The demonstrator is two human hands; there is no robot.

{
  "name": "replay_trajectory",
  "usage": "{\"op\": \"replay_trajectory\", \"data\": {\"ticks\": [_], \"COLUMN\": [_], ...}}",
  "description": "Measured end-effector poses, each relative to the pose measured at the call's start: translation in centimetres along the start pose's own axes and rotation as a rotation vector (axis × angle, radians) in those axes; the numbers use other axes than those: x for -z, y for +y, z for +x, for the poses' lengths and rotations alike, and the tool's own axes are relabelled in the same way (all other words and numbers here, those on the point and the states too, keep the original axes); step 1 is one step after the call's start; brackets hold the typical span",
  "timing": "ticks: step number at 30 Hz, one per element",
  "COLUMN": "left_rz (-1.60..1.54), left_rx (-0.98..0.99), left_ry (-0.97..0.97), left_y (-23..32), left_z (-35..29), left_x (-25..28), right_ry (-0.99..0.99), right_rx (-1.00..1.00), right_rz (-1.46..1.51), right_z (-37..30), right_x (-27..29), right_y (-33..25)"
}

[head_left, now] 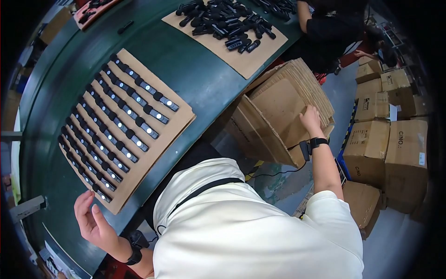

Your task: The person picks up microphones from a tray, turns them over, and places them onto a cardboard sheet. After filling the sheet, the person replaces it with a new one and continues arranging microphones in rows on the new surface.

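Note:
My right hand (311, 119) reaches into an open cardboard box (253, 123) on my right. Its fingers curl over a cardboard sheet (278, 102) that leans among other sheets inside. Over the near left corner of the table, my left hand (96, 225) hovers with fingers apart, holding nothing. Just beyond its fingertips lies a cardboard sheet (179, 114) covered with neat rows of small black microphones (123, 108). They have round dark heads and pale round spots on their bodies.
A second cardboard sheet (248, 67) farther along the green table (211, 95) bears a loose heap of black microphones (223, 23). One black microphone (125, 27) lies apart near a red tray (93, 11). A person in dark clothing (332, 32) is at the far right. Stacked cartons (367, 144) stand at right.

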State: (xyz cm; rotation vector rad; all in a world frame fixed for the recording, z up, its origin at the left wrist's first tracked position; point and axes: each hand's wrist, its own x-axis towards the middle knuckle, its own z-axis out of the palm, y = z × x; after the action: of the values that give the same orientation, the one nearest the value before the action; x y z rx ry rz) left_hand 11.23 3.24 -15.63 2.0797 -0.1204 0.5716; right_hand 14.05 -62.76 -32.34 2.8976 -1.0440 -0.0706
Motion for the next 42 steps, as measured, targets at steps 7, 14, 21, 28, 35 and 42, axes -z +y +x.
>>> {"op": "replay_trajectory", "data": {"ticks": [7,14,21,28,35,42], "left_rz": [0.026,-0.041,-0.133,-0.078,-0.731,-0.629], "left_rx": [-0.007,-0.069,-0.067,-0.125,0.227,0.379], "left_ry": [0.009,-0.046,-0.049,-0.073,-0.132,-0.014], "left_y": [0.8,1.7,2.8,3.8,3.2,0.0], "left_z": [-0.7,-0.3,0.1,0.3,-0.7,1.0], "left_x": [0.2,-1.3,-2.9,-3.1,-1.7,1.4], "right_ry": [-0.059,0.147,0.337,0.210,-0.493,-0.848], "right_rx": [0.020,0.337,0.457,0.616,0.846,0.824], "right_rz": [-0.017,0.514,0.519,1.363,1.597,1.366], "right_z": [0.6,0.5,-0.3,1.6,-1.7,-5.7], "right_x": [1.1,11.8,29.3,33.1,26.6,24.7], "right_y": [0.5,4.4,8.5,5.9,-18.4,-32.0]}}
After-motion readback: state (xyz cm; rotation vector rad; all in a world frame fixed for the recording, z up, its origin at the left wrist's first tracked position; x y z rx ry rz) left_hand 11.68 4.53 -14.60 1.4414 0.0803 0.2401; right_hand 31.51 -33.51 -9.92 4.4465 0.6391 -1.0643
